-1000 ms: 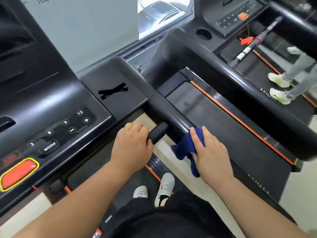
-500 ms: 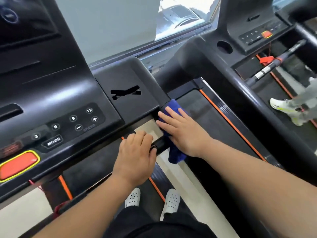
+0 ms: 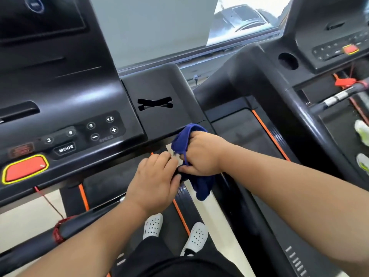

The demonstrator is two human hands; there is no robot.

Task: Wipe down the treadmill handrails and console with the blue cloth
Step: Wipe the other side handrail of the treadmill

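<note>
The blue cloth [image 3: 182,140] is bunched in my right hand [image 3: 201,153], which grips it around the near end of the black right handrail, just below the console's corner. One end of the cloth hangs down below the hand. My left hand [image 3: 154,180] is curled round the short black handle stub beside it, touching the right hand. The black console [image 3: 65,116] with speed buttons and a red stop button spreads across the left. The handrail itself is mostly hidden under both hands.
A second treadmill [image 3: 329,48] stands on the right, with another person's shoes [image 3: 362,132] on its belt. A lower black handlebar [image 3: 40,240] with red cord crosses bottom left. My white shoes [image 3: 152,225] stand on the belt below. A window is ahead.
My right hand slid the cloth up the handrail towards the console, then closed round it and the rail. The left hand stayed on the handle stub. The camera moved closer.
</note>
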